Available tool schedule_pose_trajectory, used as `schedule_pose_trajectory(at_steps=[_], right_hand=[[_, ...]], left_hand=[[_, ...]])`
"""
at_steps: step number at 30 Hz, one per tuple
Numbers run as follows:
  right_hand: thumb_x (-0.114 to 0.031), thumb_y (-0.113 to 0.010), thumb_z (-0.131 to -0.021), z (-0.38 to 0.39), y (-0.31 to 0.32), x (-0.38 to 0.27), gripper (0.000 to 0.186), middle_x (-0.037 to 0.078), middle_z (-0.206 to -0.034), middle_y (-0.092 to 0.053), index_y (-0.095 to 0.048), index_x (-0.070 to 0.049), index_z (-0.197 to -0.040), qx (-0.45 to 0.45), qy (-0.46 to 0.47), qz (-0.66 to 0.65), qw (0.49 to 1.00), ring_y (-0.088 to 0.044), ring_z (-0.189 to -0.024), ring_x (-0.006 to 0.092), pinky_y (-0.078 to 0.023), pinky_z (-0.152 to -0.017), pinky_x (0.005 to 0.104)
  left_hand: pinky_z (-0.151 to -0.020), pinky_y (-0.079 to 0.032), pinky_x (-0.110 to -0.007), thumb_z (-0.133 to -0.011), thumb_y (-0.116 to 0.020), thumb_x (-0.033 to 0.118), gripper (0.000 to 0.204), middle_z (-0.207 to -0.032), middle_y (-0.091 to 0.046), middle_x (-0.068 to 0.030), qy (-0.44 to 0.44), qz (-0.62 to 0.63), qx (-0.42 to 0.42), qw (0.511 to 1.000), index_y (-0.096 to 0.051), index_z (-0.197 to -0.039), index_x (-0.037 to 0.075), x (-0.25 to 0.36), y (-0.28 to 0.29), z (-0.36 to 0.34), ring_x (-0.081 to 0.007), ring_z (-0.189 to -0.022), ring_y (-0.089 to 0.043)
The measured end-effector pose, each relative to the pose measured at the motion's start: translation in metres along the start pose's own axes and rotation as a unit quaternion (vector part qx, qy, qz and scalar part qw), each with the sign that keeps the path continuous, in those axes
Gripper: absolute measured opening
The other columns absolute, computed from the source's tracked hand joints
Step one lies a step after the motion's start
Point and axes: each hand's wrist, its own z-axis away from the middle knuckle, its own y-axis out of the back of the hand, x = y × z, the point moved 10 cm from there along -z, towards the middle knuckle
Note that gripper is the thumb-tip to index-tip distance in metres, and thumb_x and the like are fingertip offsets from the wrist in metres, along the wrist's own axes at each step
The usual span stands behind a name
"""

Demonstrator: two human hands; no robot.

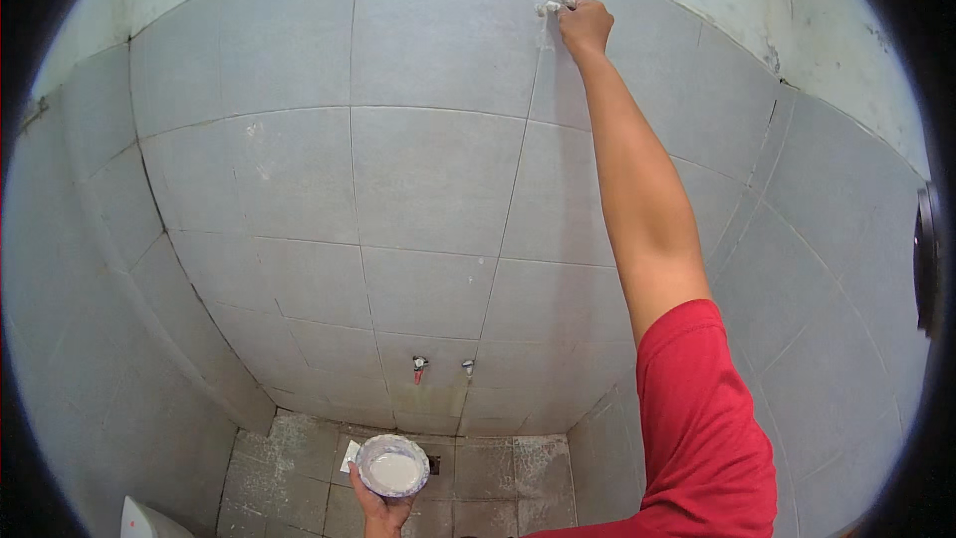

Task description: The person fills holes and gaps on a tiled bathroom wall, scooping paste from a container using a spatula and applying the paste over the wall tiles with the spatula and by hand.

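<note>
High on the grey tiled wall (pixel 438 174), my right hand (pixel 588 26) is closed, its fingertips pressed close to a vertical joint between two tiles. White paste (pixel 551 6) is smeared on the tile beside those fingertips. Whether a small tool or a scrap sits in the fingers is too small to tell. Low down, my left hand (pixel 380 511) is wrapped round the underside of a round, stained bowl (pixel 363 465). Thick white paste (pixel 396 468) lies inside it. A flat white piece (pixel 350 455) sticks out by the bowl's left side, next to my thumb.
Two small taps, one with a red handle (pixel 419 369) and another (pixel 467 367), jut from the lower wall. Tiled floor (pixel 488 483) has a dark drain (pixel 434 464) and whitish stains. A white rounded fixture (pixel 149 521) stands lower left; a dark object (pixel 926 259) is on the right.
</note>
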Motion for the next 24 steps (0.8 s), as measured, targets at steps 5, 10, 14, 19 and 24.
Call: schedule_pose_trajectory(at_steps=[5, 10, 14, 19, 24], right_hand=[[-0.016, -0.067, -0.076, -0.008, -0.009, -0.006, 0.016, 0.017, -0.084, -0.071, -0.075, -0.007, -0.087, -0.013, 0.023, 0.070, 0.997, -0.067, -0.086, 0.0354, -0.052, -0.083, 0.0409], [-0.020, -0.069, -0.075, -0.007, -0.020, -0.003, 0.021, 0.019, -0.088, -0.070, -0.074, -0.005, -0.089, -0.027, -0.055, 0.060, 0.996, -0.065, -0.093, 0.0373, -0.052, -0.084, 0.0427], [-0.022, -0.073, -0.073, -0.014, -0.026, -0.008, 0.023, 0.013, -0.078, -0.070, -0.072, -0.005, -0.087, -0.002, -0.007, 0.135, 0.991, -0.068, -0.073, 0.0289, -0.052, -0.071, 0.0374], [-0.027, -0.075, -0.072, -0.040, -0.038, 0.026, 0.031, 0.013, -0.080, -0.070, -0.070, -0.006, -0.094, -0.080, -0.115, 0.112, 0.984, -0.068, -0.077, 0.0279, -0.053, -0.073, 0.0373], [-0.025, -0.072, -0.075, -0.038, -0.032, -0.002, 0.028, 0.010, -0.084, -0.071, -0.071, -0.012, -0.099, -0.067, 0.033, 0.241, 0.968, -0.068, -0.082, 0.0274, -0.053, -0.076, 0.0374]], left_hand=[[-0.093, -0.047, -0.056, -0.083, -0.039, 0.076, 0.078, -0.130, -0.056, -0.0082, -0.001, 0.007, -0.004, 1.000, -0.051, -0.132, 0.017, -0.002, 0.003, -0.008, -0.0351, -0.117, -0.054], [-0.093, -0.046, -0.057, -0.083, -0.040, 0.075, 0.077, -0.130, -0.055, -0.0078, 0.009, 0.010, 0.000, 1.000, -0.051, -0.132, 0.017, -0.004, 0.009, -0.016, -0.0350, -0.117, -0.054], [-0.095, -0.045, -0.057, -0.084, -0.039, 0.075, 0.076, -0.131, -0.055, -0.0081, 0.014, -0.005, -0.002, 1.000, -0.050, -0.133, 0.017, -0.003, 0.011, -0.024, -0.0349, -0.117, -0.054], [-0.097, -0.045, -0.053, -0.085, -0.038, 0.074, 0.078, -0.130, -0.056, -0.0089, 0.027, 0.004, 0.005, 1.000, -0.049, -0.134, 0.015, -0.002, 0.004, -0.027, -0.0339, -0.118, -0.053], [-0.099, -0.044, -0.053, -0.086, -0.038, 0.074, 0.078, -0.131, -0.055, -0.0093, 0.043, 0.020, -0.002, 0.999, -0.049, -0.134, 0.014, -0.006, 0.010, -0.030, -0.0339, -0.119, -0.053]])
